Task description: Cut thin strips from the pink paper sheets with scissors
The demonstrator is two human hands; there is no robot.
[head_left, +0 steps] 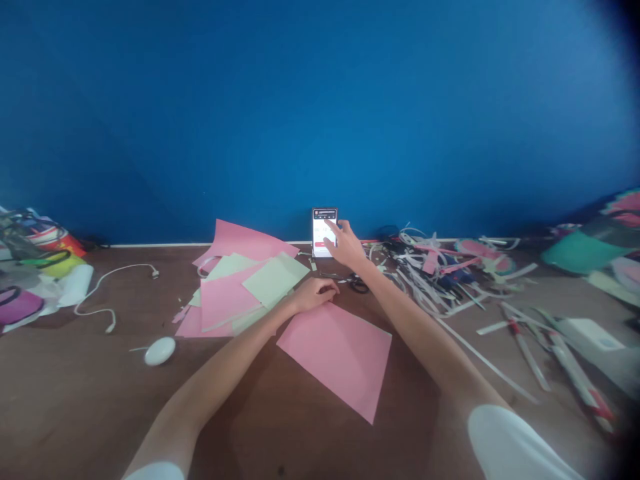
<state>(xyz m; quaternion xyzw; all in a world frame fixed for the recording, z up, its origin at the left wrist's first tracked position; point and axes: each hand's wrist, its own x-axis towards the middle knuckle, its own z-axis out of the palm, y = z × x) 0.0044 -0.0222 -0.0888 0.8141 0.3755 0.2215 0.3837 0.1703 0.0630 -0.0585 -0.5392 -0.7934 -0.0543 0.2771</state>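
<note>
A phone (323, 230) stands upright against the blue wall with its screen lit. My right hand (346, 245) reaches out to it, one finger stretched onto the screen, holding nothing. My left hand (315, 293) rests on the brown table with its fingers curled under, beside the top corner of a single pink paper sheet (340, 353). Whether anything is inside those curled fingers is hidden. Black scissors (356, 285) lie just right of that hand, under my right forearm.
A loose stack of pink and pale green sheets (240, 287) lies left of my hands. A white cable (110, 287) and a white mouse (160, 351) lie further left. Paper strips and scraps (450, 273) clutter the right side. Bags and colourful items (35, 267) fill the far left.
</note>
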